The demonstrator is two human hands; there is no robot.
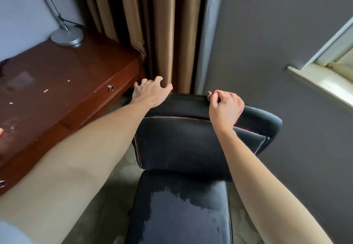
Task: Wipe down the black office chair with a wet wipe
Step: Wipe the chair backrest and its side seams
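Observation:
The black office chair (181,144) stands in front of me, its backrest facing me and its seat (181,211) showing wet streaks. My left hand (150,90) rests at the left end of the backrest's top edge, fingers spread and bent over the far side. My right hand (224,105) sits on the top edge further right, fingers curled round a small crumpled wet wipe (209,93), of which only a pale corner shows past the fingertips.
A dark red wooden desk (57,83) with a drawer lock stands at the left, with a silver lamp base (66,36) on it. Brown curtains (152,23) hang behind the chair. A grey wall and a window sill (321,83) are at the right.

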